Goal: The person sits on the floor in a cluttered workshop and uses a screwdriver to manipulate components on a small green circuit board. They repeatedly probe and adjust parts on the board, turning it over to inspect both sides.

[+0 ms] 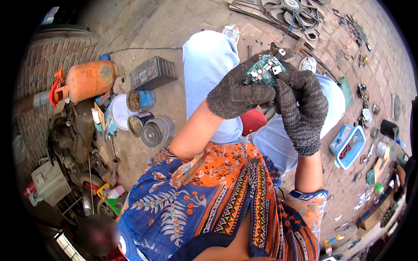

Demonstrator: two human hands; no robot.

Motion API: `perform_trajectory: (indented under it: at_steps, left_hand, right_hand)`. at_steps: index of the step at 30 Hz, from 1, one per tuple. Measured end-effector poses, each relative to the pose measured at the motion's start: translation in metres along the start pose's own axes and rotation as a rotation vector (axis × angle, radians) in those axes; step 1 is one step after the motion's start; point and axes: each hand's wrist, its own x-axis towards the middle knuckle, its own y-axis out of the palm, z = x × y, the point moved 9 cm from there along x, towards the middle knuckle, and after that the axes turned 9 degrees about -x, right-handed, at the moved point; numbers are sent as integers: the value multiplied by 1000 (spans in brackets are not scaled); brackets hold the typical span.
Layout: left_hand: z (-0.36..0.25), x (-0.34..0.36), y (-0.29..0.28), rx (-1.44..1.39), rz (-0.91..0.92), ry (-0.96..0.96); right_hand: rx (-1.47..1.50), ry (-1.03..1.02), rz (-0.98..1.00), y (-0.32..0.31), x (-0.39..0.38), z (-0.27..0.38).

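Observation:
My left hand (233,89), in a dark grey knitted glove, is closed on a green circuit board (263,74) that carries small metal and white components. The board is tilted up between both hands, above my knees. My gloved right hand (302,106) grips its lower right side with bent fingers; some fingertips are hidden. Beneath and between my hands, a red object (252,122) shows between my legs.
At left lie an orange gas cylinder (89,80), a black battery (150,74), several cans (156,130) and cluttered metal parts. A fan assembly (291,15) lies ahead. At right are a blue tub (350,143) and scattered parts. A blurred head (99,232) shows lower left.

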Motion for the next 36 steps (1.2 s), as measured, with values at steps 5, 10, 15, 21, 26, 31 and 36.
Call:
perform_trajectory:
  at_steps: [5, 10, 15, 21, 26, 31, 36]
  left_hand:
    - [8, -3, -7, -58, 82, -67]
    - [2, 2, 3, -57, 54, -27]
    - [7, 1, -5, -44, 52, -53]
    - [9, 0, -8, -15, 30, -55]
    - [8, 5, -5, 38, 55, -26]
    - [12, 1, -10, 50, 74, -71]
    - [7, 3, -4, -2, 59, -34]
  right_hand:
    - [-83, -98, 131, 3, 2, 3]
    - [44, 28, 70, 1, 2, -2]
    - [-83, -86, 44, -2, 3, 2]
    - [-87, -72, 140, 0, 4, -3]
    - [9, -97, 12, -4, 2, 4]
    - [-144, -213, 127, -1, 3, 8]
    - [-131, -155, 35, -3, 1, 10]
